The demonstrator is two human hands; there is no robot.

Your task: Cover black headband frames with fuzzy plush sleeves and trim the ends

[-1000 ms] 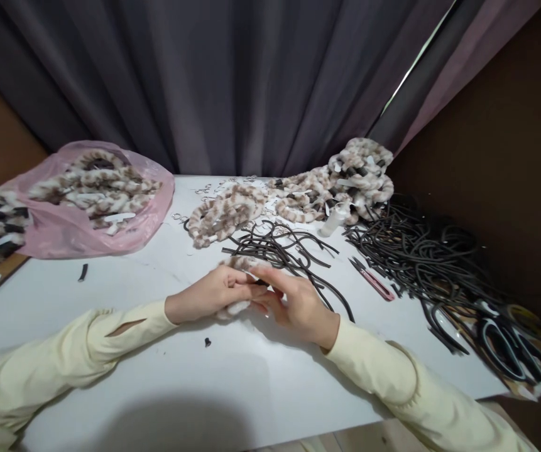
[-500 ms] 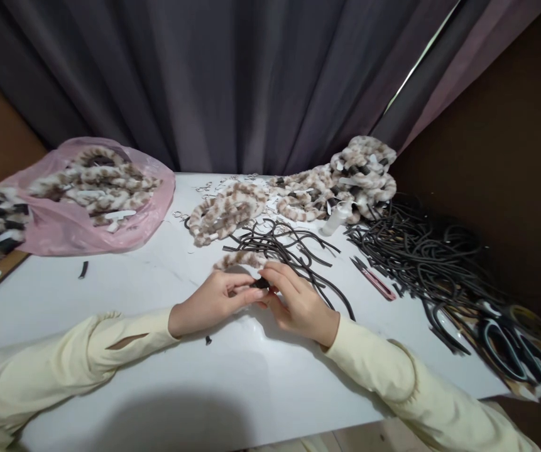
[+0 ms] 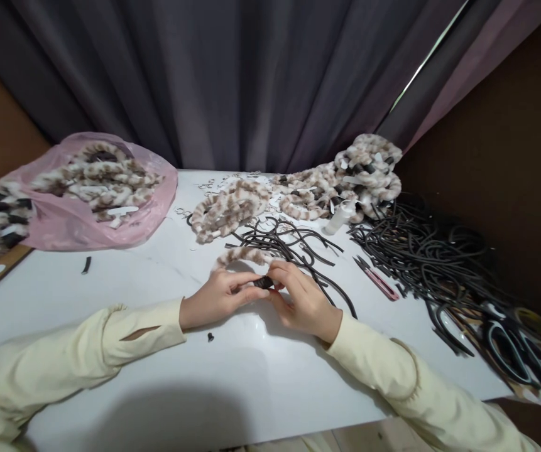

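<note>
Between my two hands is a fluffy white-and-brown loop, its far side arching up behind the fingers. Where its ends come together sits a short black ribbed sleeve. My left hand pinches the sleeve's left side between thumb and fingers. From the right, my right hand grips its other end with bent fingers. The part of the loop inside the palms is hidden. Black cords lie just behind my hands, and a small black bit rests on the table nearer to me.
A pink plastic bag of fluffy loops stands at left. More fluffy loops are heaped at the back. On the right are a small translucent bottle, pink thread snips, a black cord pile and large scissors. A black scrap lies left.
My fingers have shifted slightly on the black sleeve, and more of it shows now. The loop's arch stands a little higher. The whole view has moved slightly.
</note>
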